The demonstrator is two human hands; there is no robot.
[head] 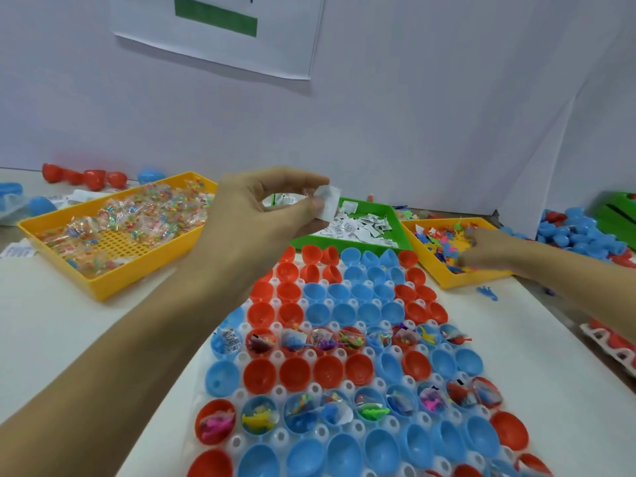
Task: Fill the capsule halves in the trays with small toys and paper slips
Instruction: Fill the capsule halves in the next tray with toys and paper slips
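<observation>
White tabletop point(51, 339): left hand point(261, 215) pinches a paper slip point(328, 201) above the capsule tray point(344, 356); right hand point(488, 249) reaches into the far-right toy bin point(444, 280), grip unclear.

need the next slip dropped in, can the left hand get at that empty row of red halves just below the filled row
Probably yes: the left hand pinches a paper slip above the tray, and the empty red halves lie open below its forearm with nothing covering them.
</observation>
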